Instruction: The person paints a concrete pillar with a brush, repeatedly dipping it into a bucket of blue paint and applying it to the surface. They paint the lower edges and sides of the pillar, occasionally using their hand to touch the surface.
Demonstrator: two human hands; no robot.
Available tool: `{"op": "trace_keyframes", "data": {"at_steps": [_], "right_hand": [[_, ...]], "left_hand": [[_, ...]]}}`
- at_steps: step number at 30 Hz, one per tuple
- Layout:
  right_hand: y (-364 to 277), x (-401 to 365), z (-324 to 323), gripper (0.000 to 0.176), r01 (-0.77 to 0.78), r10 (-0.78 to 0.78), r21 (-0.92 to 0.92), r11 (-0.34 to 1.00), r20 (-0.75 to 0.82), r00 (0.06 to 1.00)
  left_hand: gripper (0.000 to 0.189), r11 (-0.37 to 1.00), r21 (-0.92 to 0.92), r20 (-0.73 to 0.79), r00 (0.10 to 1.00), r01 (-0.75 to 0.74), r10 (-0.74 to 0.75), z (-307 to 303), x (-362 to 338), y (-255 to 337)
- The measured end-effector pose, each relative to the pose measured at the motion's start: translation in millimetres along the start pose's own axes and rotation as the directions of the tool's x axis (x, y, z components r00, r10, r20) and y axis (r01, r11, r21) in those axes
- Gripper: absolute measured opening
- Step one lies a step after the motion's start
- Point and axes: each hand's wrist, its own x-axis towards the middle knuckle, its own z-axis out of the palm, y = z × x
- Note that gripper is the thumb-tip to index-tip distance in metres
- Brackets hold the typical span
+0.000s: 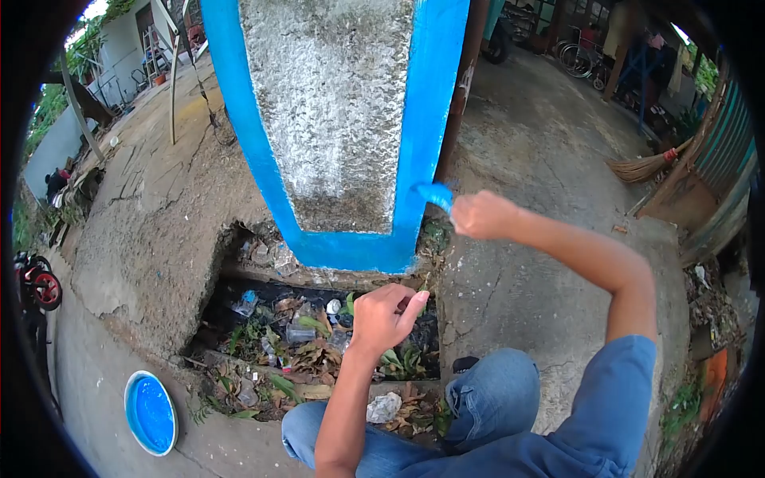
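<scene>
My right hand is closed around a paintbrush coated in blue. Its bristle end lies against the right-hand blue border of a pillar, whose middle face is rough, whitish grey. Blue paint also runs down the pillar's left side and across its foot. Below the pillar, over a littered ditch, my left hand is raised with its fingers curled and thumb sticking out; nothing shows in it. At the lower left, a round pale-rimmed bowl of blue paint stands on the concrete, away from both hands.
The ditch between my knees and the pillar holds leaves, plastic cups and other rubbish, with broken concrete edges. A straw broom lies at the right. Farther back are a wheelchair and a ladder. A motorcycle stands far left.
</scene>
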Motion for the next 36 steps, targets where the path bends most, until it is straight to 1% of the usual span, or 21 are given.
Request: {"op": "trace_keyframes", "data": {"at_steps": [2, 4, 5, 7, 8, 10, 12, 13, 14, 16, 18, 20, 21, 23, 26, 27, 29, 31, 33, 35, 36], "right_hand": [[22.1, -3.5, -29.7, 0.019, -0.007, 0.007, -0.106, 0.994, 0.005, 1.0], [44.4, -2.3, -68.3, 0.018, -0.014, 0.013, -0.201, 0.979, -0.003, 1.0], [53.8, -0.1, -89.7, 0.017, -0.015, 0.012, -0.236, 0.972, -0.013, 1.0], [69.0, 3.2, -117.8, 0.016, -0.136, 0.089, -0.281, 0.95, -0.174, 0.981], [70.3, 7.0, -133.0, 0.016, -0.131, 0.087, -0.279, 0.951, -0.164, 0.983], [70.7, 17.6, -152.8, 0.016, -0.242, 0.089, -0.35, 0.905, -0.402, 0.911], [62.8, 17.7, -141.2, 0.016, -0.241, 0.106, -0.311, 0.919, -0.395, 0.912], [56.4, 16.6, -131.6, 0.016, -0.248, 0.125, -0.276, 0.929, -0.397, 0.909], [42.9, 13.9, -116.7, 0.014, -0.239, 0.153, -0.266, 0.934, -0.306, 0.94], [20.7, -1.3, -52.3, 0.013, -0.14, 0.082, -0.357, 0.924, -0.173, 0.981], [-17.3, -9.6, -7.5, 0.016, -0.111, 0.097, -0.099, 0.989, -0.138, 0.986], [-58.0, -16.8, 33.0, 0.018, -0.117, 0.12, -0.043, 0.992, 0.091, 0.989], [-73.6, -18.7, 42.2, 0.018, -0.117, 0.119, -0.037, 0.992, 0.083, 0.989], [-90.9, -14.9, 50.2, 0.009, -0.132, 0.117, 0.101, 0.986, 0.147, 0.982], [-83.3, -12.8, 48.4, 0.011, -0.144, 0.136, 0.172, 0.975, 0.055, 0.989], [-73.7, -13.5, 46.6, 0.011, -0.145, 0.138, 0.179, 0.973, 0.053, 0.989], [-38.0, -14.3, 38.6, 0.017, -0.064, 0.067, -0.033, 0.997, 0.107, 0.992], [-12.4, -17.0, 10.9, 0.025, -0.165, 0.162, 0.082, 0.983, 0.04, 0.986], [10.0, -18.6, -19.9, 0.025, -0.128, 0.128, 0.02, 0.992, 0.015, 0.992], [28.5, -15.3, -50.1, 0.021, -0.121, 0.111, -0.143, 0.982, -0.079, 0.991], [38.1, -12.0, -65.3, 0.02, -0.149, 0.129, -0.181, 0.972, -0.117, 0.985]], "left_hand": [[0.026, 1.0, -0.006, 0.006, 1.0, -0.004, 0.004, 0.3, 0.9, -0.7], [0.022, 0.999, 0.045, 0.068, 0.997, 0.019, -0.022, -0.8, 2.0, -1.6], [0.022, 0.999, 0.035, 0.071, 0.997, 0.023, -0.025, 0.3, 2.2, -2.8], [0.022, 0.999, 0.036, 0.078, 0.996, 0.031, -0.034, 3.0, 2.0, -4.9], [0.022, 0.999, 0.018, 0.084, 0.995, 0.049, -0.05, 3.3, 2.6, -3.6], [0.022, 0.999, -0.021, 0.067, 0.997, 0.039, -0.038, 3.3, 4.7, -0.6], [0.025, 0.999, -0.035, 0.008, 1.0, -0.028, 0.029, 6.0, 6.4, -2.8], [0.025, 0.999, -0.04, 0.008, 1.0, -0.022, 0.023, 6.0, 7.0, -2.5], [0.025, 0.999, -0.035, 0.006, 1.0, -0.018, 0.018, 4.6, 7.3, -1.0], [0.025, 1.0, -0.024, 0.005, 1.0, -0.004, 0.004, 1.8, 6.9, 0.0], [0.025, 1.0, -0.026, -0.009, 1.0, 0.003, -0.003, 0.4, 6.2, 0.2], [0.025, 1.0, -0.022, -0.015, 1.0, 0.013, -0.014, -1.4, 3.4, -0.2], [0.025, 0.999, -0.032, -0.009, 0.999, 0.032, -0.032, -2.1, 2.5, 0.0], [0.025, 0.998, -0.029, -0.006, 0.999, 0.048, -0.048, -4.0, 2.0, 0.0], [0.027, 1.0, -0.001, -0.029, 1.0, 0.008, -0.008, -5.1, 1.8, -1.3], [0.027, 1.0, 0.003, -0.025, 1.0, 0.012, -0.012, -5.4, 1.6, -1.8], [0.027, 1.0, -0.001, -0.014, 1.0, 0.022, -0.022, -4.1, 2.3, -2.6], [0.027, 1.0, -0.005, -0.001, 1.0, 0.029, -0.029, -2.1, 2.4, -4.4], [0.028, 0.999, -0.017, 0.006, 0.999, 0.042, -0.042, 0.4, 2.7, -5.9], [0.028, 1.0, 0.012, 0.009, 1.0, 0.02, -0.02, 0.7, 4.4, -5.9], [0.022, 0.998, -0.029, 0.05, 0.998, 0.049, -0.048, 0.1, 4.6, -5.9]]}}
